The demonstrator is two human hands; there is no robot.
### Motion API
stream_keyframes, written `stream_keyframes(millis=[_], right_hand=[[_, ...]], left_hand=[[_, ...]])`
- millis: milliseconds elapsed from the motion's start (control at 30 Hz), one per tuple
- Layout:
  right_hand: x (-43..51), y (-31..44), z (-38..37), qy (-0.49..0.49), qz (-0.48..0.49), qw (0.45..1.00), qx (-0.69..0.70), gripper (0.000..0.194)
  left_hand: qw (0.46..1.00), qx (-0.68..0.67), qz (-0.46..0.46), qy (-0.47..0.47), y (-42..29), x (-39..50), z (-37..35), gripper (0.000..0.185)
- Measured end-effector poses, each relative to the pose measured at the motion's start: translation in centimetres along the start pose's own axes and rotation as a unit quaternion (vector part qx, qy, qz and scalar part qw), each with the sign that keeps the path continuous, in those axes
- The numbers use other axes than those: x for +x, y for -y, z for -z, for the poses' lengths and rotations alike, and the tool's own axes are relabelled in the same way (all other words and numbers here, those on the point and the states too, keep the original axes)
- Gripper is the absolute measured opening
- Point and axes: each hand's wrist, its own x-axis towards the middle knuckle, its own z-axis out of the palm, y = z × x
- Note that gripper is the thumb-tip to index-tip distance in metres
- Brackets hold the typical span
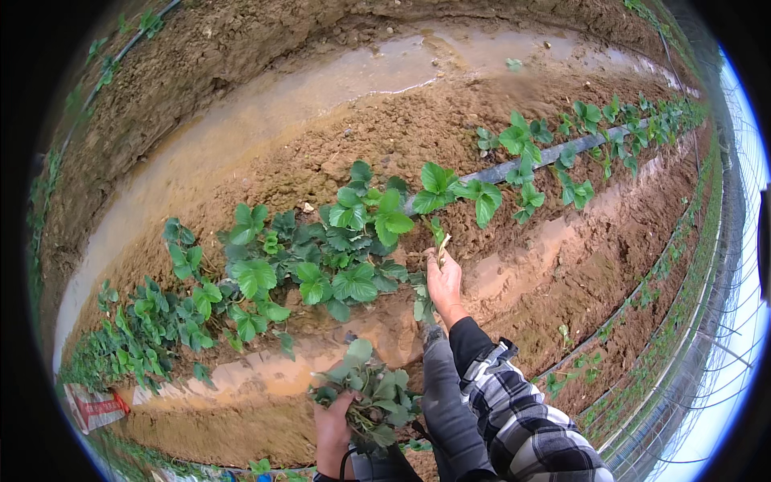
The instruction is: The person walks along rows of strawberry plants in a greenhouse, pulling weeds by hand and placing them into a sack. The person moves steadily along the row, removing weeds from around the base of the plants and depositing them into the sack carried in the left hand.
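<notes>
My left hand (333,425) is low in the view, closed around a bunch of leafy strawberry seedlings (376,397) with thin stems gathered together. Ahead, my right hand (444,283) reaches to the edge of the planted soil bed. Its fingers pinch a pale, dry-looking stalk (444,248); whether it belongs to a whole plant is hard to tell. Drooping strawberry leaves (423,301) show just left of that hand, partly behind it. Dense strawberry plants (337,253) grow along the bed, left of my right hand.
A grey drip pipe (542,158) runs along the bed among the plants. Muddy water stands in the far furrow (361,69) and the near furrow (524,250). At the far left lies a white-and-red sack (96,408). Greenhouse netting (732,241) lines the right.
</notes>
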Motion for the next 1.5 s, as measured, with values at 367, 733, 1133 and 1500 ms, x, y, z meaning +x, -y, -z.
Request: stream_keyframes(millis=[367, 733, 1133, 1500], right_hand=[[10.3, 0.0, 3.2, -0.014, 0.211, 0.913, -0.349, 0.023], [-1.4, -1.9, -1.6, 0.054, 0.044, 0.96, -0.272, 0.03], [4.8, 4.3, -3.8, 0.168, 0.185, 0.868, -0.43, 0.028], [-11.5, 6.8, 0.6, 0.402, -0.135, 0.899, 0.113, 0.016]], left_hand=[[0.999, -0.022, -0.027, 0.041, 3.7, -2.3, -4.6, 0.043], [0.995, -0.09, -0.032, 0.005, 6.8, -3.7, -4.0, 0.038], [0.985, -0.173, -0.012, 0.003, 7.4, -3.4, -0.4, 0.043], [0.88, 0.28, -0.377, 0.073, 3.3, 0.1, -3.2, 0.06]])
